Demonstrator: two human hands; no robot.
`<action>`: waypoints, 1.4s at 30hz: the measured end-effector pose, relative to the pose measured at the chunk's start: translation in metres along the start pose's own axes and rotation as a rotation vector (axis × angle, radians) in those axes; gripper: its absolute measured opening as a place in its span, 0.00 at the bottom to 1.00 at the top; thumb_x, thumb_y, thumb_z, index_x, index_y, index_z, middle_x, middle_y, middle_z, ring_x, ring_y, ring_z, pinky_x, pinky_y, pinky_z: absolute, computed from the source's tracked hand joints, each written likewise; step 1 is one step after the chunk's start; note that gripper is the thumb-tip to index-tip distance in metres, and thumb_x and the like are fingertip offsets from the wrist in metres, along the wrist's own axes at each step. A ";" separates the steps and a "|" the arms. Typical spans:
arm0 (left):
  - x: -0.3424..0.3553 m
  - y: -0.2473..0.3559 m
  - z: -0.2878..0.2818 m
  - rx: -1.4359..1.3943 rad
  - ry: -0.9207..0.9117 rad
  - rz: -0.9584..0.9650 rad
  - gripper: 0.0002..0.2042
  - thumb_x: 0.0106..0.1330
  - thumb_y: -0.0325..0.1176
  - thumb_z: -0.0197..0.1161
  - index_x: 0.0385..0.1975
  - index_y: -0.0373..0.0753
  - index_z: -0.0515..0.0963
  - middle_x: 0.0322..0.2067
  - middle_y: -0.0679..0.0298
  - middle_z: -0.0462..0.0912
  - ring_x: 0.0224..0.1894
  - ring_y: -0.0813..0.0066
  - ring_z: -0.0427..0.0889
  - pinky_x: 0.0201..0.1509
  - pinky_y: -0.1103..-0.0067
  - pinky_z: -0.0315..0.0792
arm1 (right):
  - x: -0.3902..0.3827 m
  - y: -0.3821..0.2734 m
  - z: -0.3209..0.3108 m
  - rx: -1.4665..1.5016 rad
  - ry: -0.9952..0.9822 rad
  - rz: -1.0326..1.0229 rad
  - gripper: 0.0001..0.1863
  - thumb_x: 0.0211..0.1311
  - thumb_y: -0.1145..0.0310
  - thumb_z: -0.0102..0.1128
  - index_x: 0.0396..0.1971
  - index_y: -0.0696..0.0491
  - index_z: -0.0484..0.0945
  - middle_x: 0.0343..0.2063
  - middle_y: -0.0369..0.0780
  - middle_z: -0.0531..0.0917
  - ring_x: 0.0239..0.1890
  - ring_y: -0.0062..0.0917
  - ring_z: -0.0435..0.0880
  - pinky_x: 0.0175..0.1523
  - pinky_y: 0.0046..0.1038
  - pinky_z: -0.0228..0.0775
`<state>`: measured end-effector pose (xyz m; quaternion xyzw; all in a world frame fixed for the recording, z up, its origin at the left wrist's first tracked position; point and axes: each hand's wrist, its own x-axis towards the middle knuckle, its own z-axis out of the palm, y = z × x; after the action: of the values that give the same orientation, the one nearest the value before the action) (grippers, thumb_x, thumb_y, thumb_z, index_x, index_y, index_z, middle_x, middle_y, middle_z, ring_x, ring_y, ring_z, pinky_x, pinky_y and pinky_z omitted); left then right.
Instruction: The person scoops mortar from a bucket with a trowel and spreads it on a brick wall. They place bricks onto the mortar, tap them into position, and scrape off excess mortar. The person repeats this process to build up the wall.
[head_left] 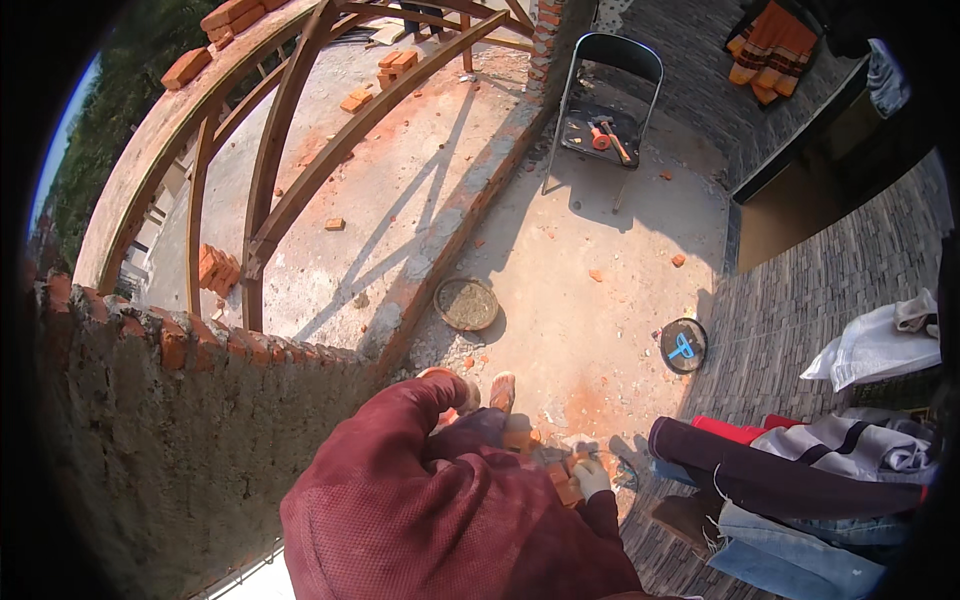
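Observation:
I am bent over, with my maroon sleeves filling the lower middle of the view. My right hand (593,477), in a pale glove, closes on an orange brick (563,484) beside a low group of bricks at my feet. My left hand (463,394), also in a pale glove, hangs near my left leg at the end of its sleeve; its fingers are too small and partly hidden to read. My bare foot (503,391) shows just right of it. A round pan of grey mortar (467,304) sits on the floor ahead of my left hand.
A black folding chair (610,95) holds tools and an orange-red tape roll (600,139). A round black pan (683,346) with a blue-handled tool lies by the right wall. Clothes (790,470) hang at right. A rough brick wall (200,400) and wooden frame (265,190) stand left.

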<state>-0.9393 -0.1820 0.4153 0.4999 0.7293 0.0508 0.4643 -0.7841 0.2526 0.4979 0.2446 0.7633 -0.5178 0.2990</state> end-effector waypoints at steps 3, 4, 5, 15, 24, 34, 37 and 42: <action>-0.013 -0.009 -0.134 -0.887 0.597 -0.251 0.18 0.74 0.36 0.56 0.61 0.47 0.80 0.46 0.56 0.89 0.46 0.68 0.88 0.55 0.71 0.78 | 0.072 -0.057 -0.041 0.050 0.044 0.204 0.13 0.66 0.67 0.65 0.47 0.56 0.86 0.34 0.43 0.88 0.30 0.27 0.86 0.38 0.33 0.79; -0.022 -0.018 -0.173 -0.937 0.626 -0.256 0.19 0.75 0.37 0.55 0.62 0.43 0.79 0.45 0.54 0.89 0.46 0.71 0.88 0.55 0.73 0.78 | 0.091 -0.073 -0.054 0.132 0.078 0.341 0.12 0.66 0.66 0.65 0.46 0.55 0.86 0.34 0.43 0.88 0.30 0.28 0.86 0.38 0.34 0.79; -0.033 -0.022 -0.200 -0.993 0.751 -0.285 0.19 0.75 0.37 0.55 0.62 0.42 0.79 0.46 0.54 0.89 0.46 0.70 0.88 0.55 0.73 0.78 | 0.109 -0.089 -0.065 0.118 0.104 0.348 0.12 0.66 0.66 0.65 0.45 0.55 0.86 0.34 0.43 0.88 0.30 0.28 0.86 0.38 0.34 0.79; -0.077 -0.124 -0.220 -0.906 0.903 -0.735 0.24 0.73 0.45 0.58 0.62 0.37 0.78 0.58 0.49 0.82 0.62 0.53 0.80 0.67 0.67 0.71 | 0.340 -0.229 -0.139 -0.224 -0.048 0.206 0.11 0.66 0.63 0.68 0.41 0.55 0.85 0.31 0.41 0.88 0.29 0.28 0.86 0.34 0.36 0.79; -0.092 -0.122 -0.239 -1.608 1.113 -0.987 0.20 0.75 0.41 0.61 0.59 0.35 0.80 0.50 0.58 0.88 0.51 0.71 0.85 0.57 0.72 0.78 | 0.573 -0.578 -0.182 -0.250 -0.245 -0.010 0.14 0.63 0.60 0.72 0.35 0.56 0.83 0.30 0.40 0.87 0.30 0.28 0.87 0.36 0.35 0.82; -0.172 -0.252 -0.325 -1.339 1.918 -1.046 0.21 0.74 0.35 0.61 0.62 0.29 0.75 0.52 0.56 0.85 0.50 0.71 0.85 0.57 0.75 0.77 | 0.501 -1.116 0.049 -0.039 -0.648 -1.180 0.12 0.71 0.71 0.61 0.50 0.58 0.80 0.43 0.39 0.86 0.42 0.22 0.86 0.48 0.25 0.81; -0.169 -0.295 -0.325 -1.285 1.811 -1.207 0.22 0.74 0.36 0.60 0.62 0.29 0.75 0.51 0.56 0.86 0.49 0.70 0.85 0.57 0.74 0.77 | 0.459 -1.220 0.117 -0.344 -0.538 -1.755 0.13 0.67 0.75 0.61 0.49 0.59 0.82 0.43 0.39 0.87 0.46 0.23 0.86 0.54 0.26 0.77; -0.112 -0.314 -0.311 -1.449 1.487 -1.337 0.23 0.71 0.44 0.62 0.60 0.36 0.79 0.52 0.54 0.87 0.56 0.63 0.85 0.62 0.72 0.75 | 0.411 -1.395 0.224 -1.114 0.089 -2.191 0.18 0.63 0.75 0.56 0.52 0.49 0.84 0.51 0.46 0.85 0.53 0.43 0.85 0.59 0.43 0.77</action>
<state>-1.3721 -0.3028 0.4919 -0.4939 0.7317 0.4679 0.0416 -1.9801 -0.4105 1.0411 -0.6689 0.6919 -0.0898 -0.2564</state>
